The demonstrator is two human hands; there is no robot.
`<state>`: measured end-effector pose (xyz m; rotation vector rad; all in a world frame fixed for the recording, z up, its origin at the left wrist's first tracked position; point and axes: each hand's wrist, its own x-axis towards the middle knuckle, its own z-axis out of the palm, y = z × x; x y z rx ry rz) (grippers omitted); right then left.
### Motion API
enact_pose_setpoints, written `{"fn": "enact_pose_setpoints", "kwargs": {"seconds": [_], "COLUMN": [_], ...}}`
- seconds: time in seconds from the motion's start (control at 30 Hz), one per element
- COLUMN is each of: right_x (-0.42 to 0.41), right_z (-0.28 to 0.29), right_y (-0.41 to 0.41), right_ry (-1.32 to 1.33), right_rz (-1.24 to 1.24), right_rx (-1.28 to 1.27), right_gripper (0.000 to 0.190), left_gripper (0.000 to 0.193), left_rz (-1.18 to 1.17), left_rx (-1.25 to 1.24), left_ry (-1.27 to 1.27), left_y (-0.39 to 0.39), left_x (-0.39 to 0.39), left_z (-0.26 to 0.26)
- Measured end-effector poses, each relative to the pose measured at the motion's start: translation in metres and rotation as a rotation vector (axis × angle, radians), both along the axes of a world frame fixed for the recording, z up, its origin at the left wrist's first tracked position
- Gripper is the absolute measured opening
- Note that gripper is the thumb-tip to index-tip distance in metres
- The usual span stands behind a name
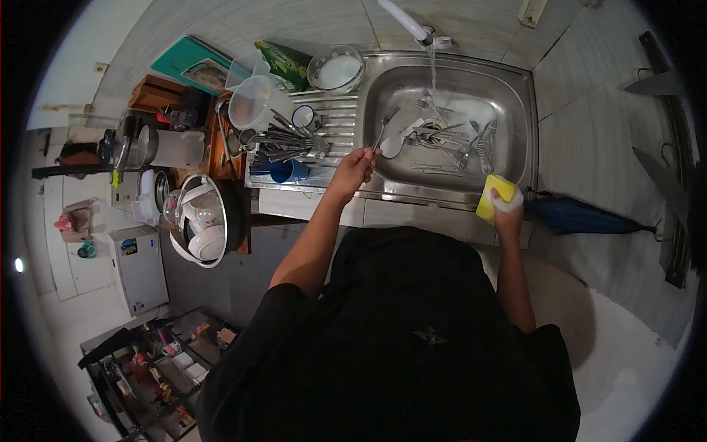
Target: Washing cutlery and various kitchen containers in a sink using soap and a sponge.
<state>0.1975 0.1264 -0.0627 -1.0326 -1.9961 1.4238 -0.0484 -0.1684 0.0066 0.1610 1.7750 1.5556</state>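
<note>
My left hand [355, 172] holds a metal fork [385, 126] by its handle over the left side of the stainless steel sink [381, 91], tines pointing up and away. In my right hand [505, 207], at the sink's front right edge, is a yellow sponge [499, 190] with white foam on it. Water runs from the tap [411, 25] onto several forks and other cutlery [442, 141] lying in the basin around the drain. A white spoon [392, 146] lies in the basin near my left hand. Suds [469, 113] cover part of the basin's right side.
On the ribbed drainboard [337, 121] are a heap of cutlery [284, 138], a blue cup [288, 171] and a small mug [303, 117]. A glass bowl with suds [336, 69] stands behind. Left is a basin of dishes [221, 232]; right, a folded blue umbrella [585, 214] and wall-hung knives [654, 84].
</note>
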Motion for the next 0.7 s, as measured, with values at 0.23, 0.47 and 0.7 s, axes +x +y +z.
{"fn": "enact_pose_setpoints", "kwargs": {"seconds": [0.23,0.47,0.7], "right_x": [-0.024,-0.028,-0.011], "right_z": [0.003,-0.016,-0.065], "right_y": [-0.008,-0.012,-0.015], "right_ry": [-0.021,-0.001,0.011], "right_rz": [0.168,0.198,0.179], "right_rx": [-0.015,-0.127,-0.113], "right_gripper": [0.033,0.035,0.038], "left_gripper": [0.025,0.027,0.022], "left_rz": [0.288,0.148,-0.041], "left_rx": [-0.093,-0.810,-1.083], "left_ry": [0.244,0.924,0.920], "left_y": [-0.060,-0.127,-0.136], "left_x": [0.001,-0.009,-0.028], "left_z": [0.084,0.176,0.203]}}
